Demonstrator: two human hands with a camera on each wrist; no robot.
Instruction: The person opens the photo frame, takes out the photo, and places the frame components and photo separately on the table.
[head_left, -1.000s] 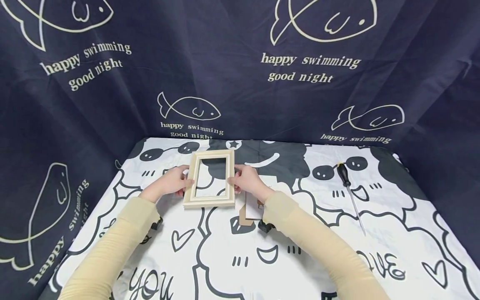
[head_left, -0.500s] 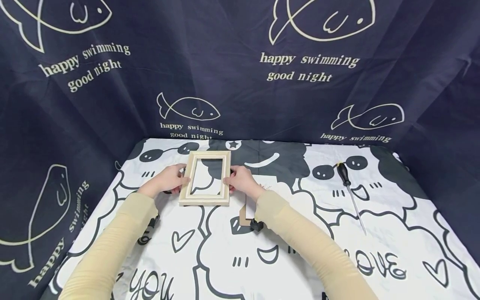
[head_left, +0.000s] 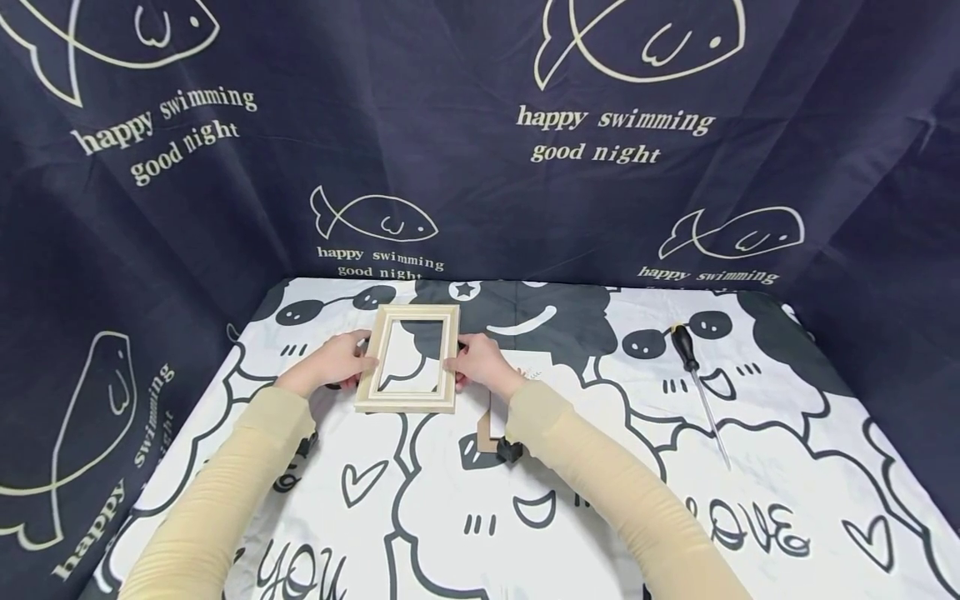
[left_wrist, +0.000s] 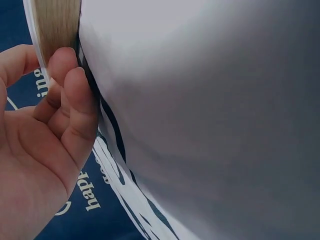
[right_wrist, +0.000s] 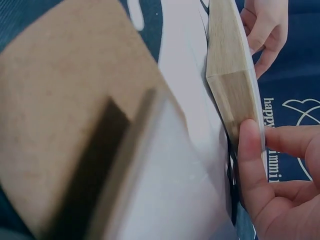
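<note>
A pale wooden picture frame (head_left: 405, 403) with an open middle lies face up at the far left-centre of the table, on the cloth or just above it. My left hand (head_left: 336, 360) grips its left side, and my right hand (head_left: 483, 362) holds the right side. In the left wrist view, fingers (left_wrist: 80, 90) meet the wooden edge (left_wrist: 57, 25). The right wrist view shows a fingertip (right_wrist: 249, 137) against the frame's outer edge (right_wrist: 230, 75) near a corner. Just right of the frame, partly under my right forearm, a white printed card (head_left: 534, 360) overlaps a brown board (head_left: 485, 437).
A screwdriver (head_left: 699, 387) with a black handle lies on the right part of the table, its shaft pointing toward the near side. A white cloth (head_left: 450, 517) with black sheep drawings covers the table. Dark blue curtains (head_left: 480, 183) hang behind and at both sides.
Both hands have shifted the picture frame slightly left over the last second, mostly in the first half. Since then it has hardly moved. More of the white card shows now.
</note>
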